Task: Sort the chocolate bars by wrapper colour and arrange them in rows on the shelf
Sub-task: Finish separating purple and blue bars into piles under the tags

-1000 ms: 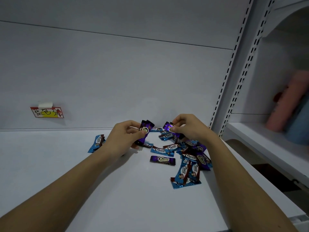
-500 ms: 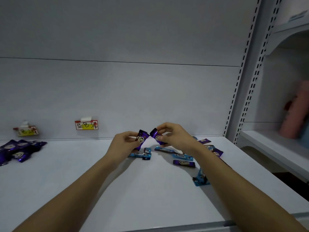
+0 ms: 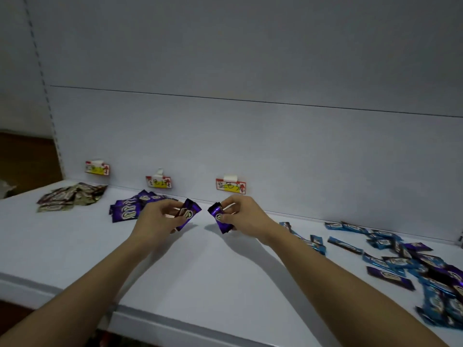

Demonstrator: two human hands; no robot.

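Note:
My left hand [image 3: 157, 217] grips a small bundle of purple chocolate bars [image 3: 188, 212] above the white shelf [image 3: 200, 271]. Close beside it my right hand [image 3: 241, 212] pinches a single purple bar [image 3: 218, 219]. Just left of my left hand lies a pile of purple bars [image 3: 129, 207] against the back wall. Farther left sits a pile of gold-brown bars [image 3: 67, 199]. A mixed heap of blue and purple bars [image 3: 413, 264] spreads over the right part of the shelf.
Three small red-and-yellow labels [image 3: 231, 186] are stuck on the back wall behind the piles. The shelf's front edge [image 3: 175, 321] runs below my forearms. A perforated upright [image 3: 47, 96] bounds the shelf at the left.
My view and both hands have swung left, away from the mixed heap and toward the sorted purple pile. Each hand still holds purple bars.

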